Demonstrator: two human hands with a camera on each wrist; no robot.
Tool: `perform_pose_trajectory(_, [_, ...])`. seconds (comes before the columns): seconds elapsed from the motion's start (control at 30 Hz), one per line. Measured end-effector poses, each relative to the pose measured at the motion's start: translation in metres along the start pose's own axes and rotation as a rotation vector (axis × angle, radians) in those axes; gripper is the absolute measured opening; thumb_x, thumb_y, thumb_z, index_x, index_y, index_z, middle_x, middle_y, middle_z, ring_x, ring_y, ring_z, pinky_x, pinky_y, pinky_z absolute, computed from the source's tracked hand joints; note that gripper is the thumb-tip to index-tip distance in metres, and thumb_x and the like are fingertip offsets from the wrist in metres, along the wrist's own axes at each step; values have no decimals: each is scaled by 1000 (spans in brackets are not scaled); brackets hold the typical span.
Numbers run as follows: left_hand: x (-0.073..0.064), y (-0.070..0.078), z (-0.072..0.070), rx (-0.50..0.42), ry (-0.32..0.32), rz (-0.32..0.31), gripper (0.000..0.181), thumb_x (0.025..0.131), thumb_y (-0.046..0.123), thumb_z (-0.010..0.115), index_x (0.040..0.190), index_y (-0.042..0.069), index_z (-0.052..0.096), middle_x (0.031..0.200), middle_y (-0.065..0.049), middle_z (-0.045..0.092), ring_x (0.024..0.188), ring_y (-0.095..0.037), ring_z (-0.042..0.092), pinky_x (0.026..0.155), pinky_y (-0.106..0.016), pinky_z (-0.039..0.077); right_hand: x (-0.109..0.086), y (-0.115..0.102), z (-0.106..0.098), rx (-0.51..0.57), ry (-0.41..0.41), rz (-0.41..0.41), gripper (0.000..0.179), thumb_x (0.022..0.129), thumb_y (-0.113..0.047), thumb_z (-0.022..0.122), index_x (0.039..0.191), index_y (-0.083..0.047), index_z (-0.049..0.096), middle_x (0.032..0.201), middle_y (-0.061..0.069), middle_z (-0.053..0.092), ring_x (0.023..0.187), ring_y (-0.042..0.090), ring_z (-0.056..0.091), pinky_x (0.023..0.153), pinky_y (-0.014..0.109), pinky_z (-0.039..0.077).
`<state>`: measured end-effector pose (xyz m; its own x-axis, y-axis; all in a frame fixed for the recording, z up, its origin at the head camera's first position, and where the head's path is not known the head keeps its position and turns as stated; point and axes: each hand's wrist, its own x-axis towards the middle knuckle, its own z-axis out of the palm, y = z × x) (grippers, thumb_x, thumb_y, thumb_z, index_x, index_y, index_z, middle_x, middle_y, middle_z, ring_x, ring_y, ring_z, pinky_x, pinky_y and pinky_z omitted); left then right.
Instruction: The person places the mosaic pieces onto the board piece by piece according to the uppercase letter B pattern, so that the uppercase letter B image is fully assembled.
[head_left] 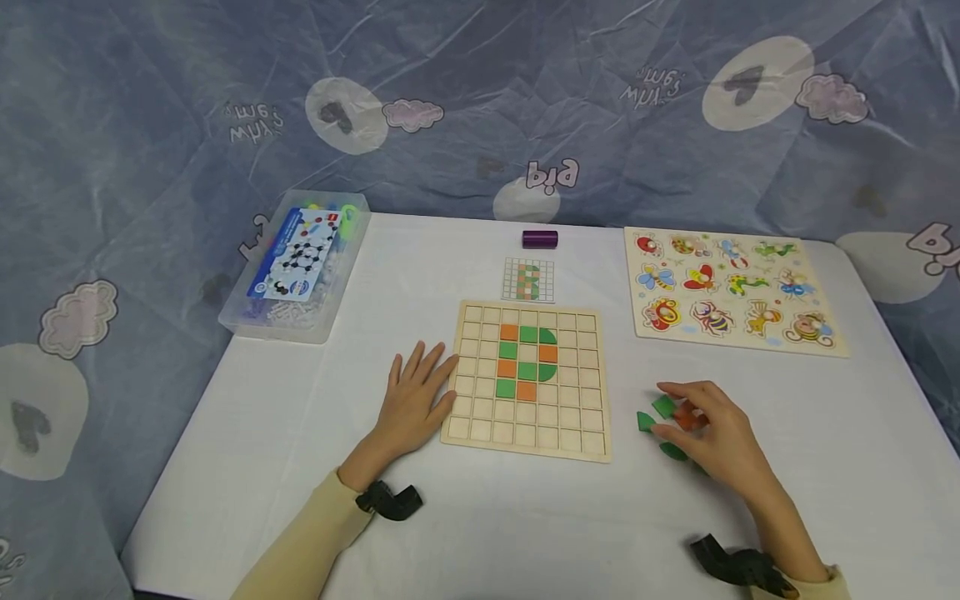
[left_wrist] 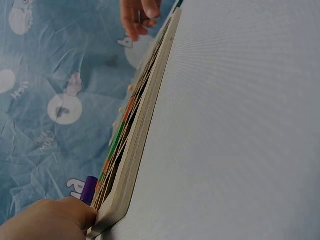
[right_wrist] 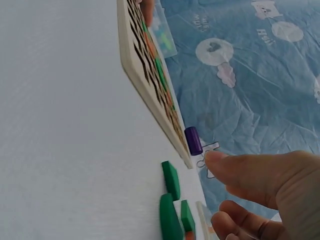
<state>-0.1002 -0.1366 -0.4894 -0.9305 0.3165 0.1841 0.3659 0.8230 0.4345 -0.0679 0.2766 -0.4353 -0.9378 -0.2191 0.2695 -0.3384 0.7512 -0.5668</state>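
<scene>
My left hand [head_left: 411, 402] rests, fingers spread, at the left edge of the gridded board [head_left: 527, 437]. My right hand [head_left: 712, 425], thumb and fingers apart, is over loose green and orange pieces [head_left: 663, 406], whose thick sides only the right wrist view shows. Beyond my hands, past the white table [head_left: 600, 517], blue cloth [head_left: 480, 67] reads "why me?" upside down.

A creased blue-grey cloth [head_left: 480, 50] printed with pinkish clouds [head_left: 413, 115] and dark hearts [head_left: 336, 117] hangs behind a white table [head_left: 262, 417].
</scene>
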Motion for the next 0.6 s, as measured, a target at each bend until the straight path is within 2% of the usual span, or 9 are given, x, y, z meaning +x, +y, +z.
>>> perform_pose_trajectory(0.23, [0,0,1,-7,-3,-2,51,100,33,48,148,15,44,158,-12,34,150,-38,17,117,-62,6,-1,8,11,-2,-33,-26,54,65,-3,88,116,-4,68,91,3,59,69,6,48,61,13,36])
perform_pose_trajectory(0.6, [-1,0,0,-5,-1,-7,51,100,33,48,148,15,45,157,-12,35,150,-38,18,117,-62,6,-1,11,15,-11,-58,-4,52,66,-5,89,114,-5,69,89,1,58,68,5,44,59,15,35])
